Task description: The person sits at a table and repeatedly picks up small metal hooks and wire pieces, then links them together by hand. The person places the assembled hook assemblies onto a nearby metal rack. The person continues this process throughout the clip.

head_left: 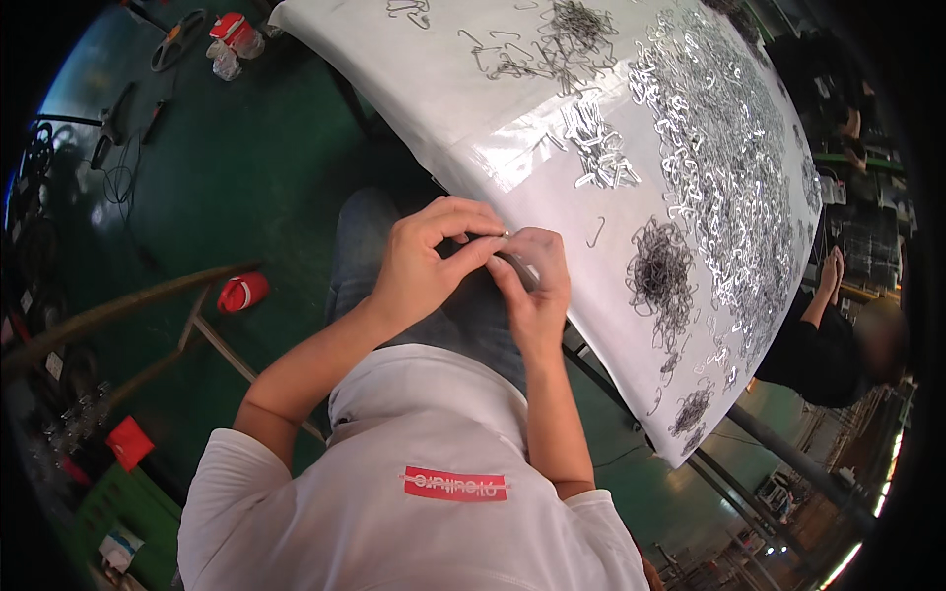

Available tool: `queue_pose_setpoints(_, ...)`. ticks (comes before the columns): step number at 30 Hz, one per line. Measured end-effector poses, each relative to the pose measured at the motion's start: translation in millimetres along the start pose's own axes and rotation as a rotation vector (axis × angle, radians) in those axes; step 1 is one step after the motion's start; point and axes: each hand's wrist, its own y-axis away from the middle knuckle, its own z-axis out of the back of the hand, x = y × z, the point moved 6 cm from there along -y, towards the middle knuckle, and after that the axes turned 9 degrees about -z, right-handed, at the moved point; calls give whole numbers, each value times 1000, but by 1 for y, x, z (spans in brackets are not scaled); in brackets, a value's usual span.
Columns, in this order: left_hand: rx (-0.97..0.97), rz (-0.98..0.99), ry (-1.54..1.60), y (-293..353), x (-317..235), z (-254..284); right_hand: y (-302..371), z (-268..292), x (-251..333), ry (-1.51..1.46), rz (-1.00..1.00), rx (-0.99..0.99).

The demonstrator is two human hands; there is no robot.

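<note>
Small metal piece [506, 234] pinched in left hand [439, 251]; right hand [537, 286] half-curled, hold I can't tell. Loose hook [597, 232] between near edge of table [596, 320] and dark pile [662, 279].

A red-and-white package [235, 35] catches my eye on the green floor [256, 148], upper left, with a loose black cable [119, 187] farther left. Mid-left, a red bundle [242, 293] lies near a wooden rail [138, 303]; far right, there's a co-worker in black [813, 357].
</note>
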Motion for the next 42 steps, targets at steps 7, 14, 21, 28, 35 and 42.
queue_pose_setpoints(7,-48,12,-25,5,4,10,-158,7,-21,205,125,141)
queue_pose_setpoints(14,-62,-22,-120,0,-13,12,-326,-85,-51,1017,32,322)
queue_pose_setpoints(21,-64,-11,-69,4,-7,7,-297,-67,-26,896,61,356)
queue_pose_setpoints(28,-59,-92,-91,4,-7,-1,-146,9,8,-69,-132,202)
queue_pose_setpoints(35,-52,-81,-80,10,-10,-14,-18,37,24,-564,-477,95)
queue_pose_setpoints(42,-22,-124,-52,11,-18,-25,5,35,14,-690,-433,-16)
